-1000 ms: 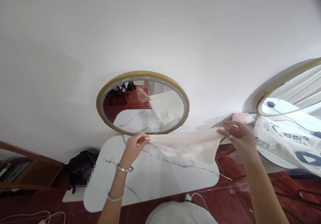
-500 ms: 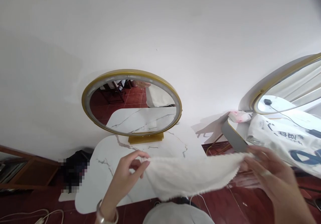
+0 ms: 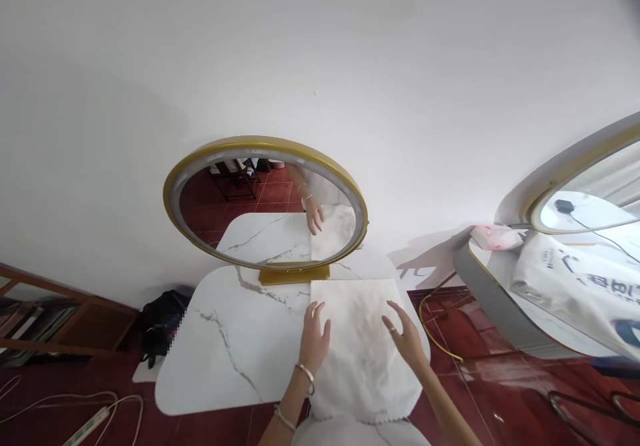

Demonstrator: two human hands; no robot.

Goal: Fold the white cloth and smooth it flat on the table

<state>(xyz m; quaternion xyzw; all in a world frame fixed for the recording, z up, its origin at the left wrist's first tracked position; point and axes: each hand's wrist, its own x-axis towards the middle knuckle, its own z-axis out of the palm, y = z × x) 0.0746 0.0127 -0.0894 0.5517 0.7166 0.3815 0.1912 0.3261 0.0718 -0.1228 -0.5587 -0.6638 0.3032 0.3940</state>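
A white cloth (image 3: 363,359) with zigzag-cut edges and faint greyish smudges lies spread over the right part of the marble-patterned table (image 3: 215,359). Its near end hangs past the table's front edge by my lap. My left hand (image 3: 315,339) rests at the cloth's left side, fingers apart. At the right side is my right hand (image 3: 404,336), also with fingers spread over the fabric. Neither hand grips anything. Behind the cloth stands an oval mirror (image 3: 250,146) with a gold frame and gold base, reflecting a hand and the cloth.
To the right, a second table (image 3: 483,279) bears a pink-and-white packet (image 3: 496,237), a printed white bag (image 3: 560,266) and another mirror (image 3: 575,166). A black bag (image 3: 159,323) sits on the floor at left, near a wooden shelf (image 3: 95,319) and a power strip (image 3: 87,426).
The cloth, earlier stretched in the air between both hands, has come down flat on the table. Both hands have let go of its corners and moved closer together over it.
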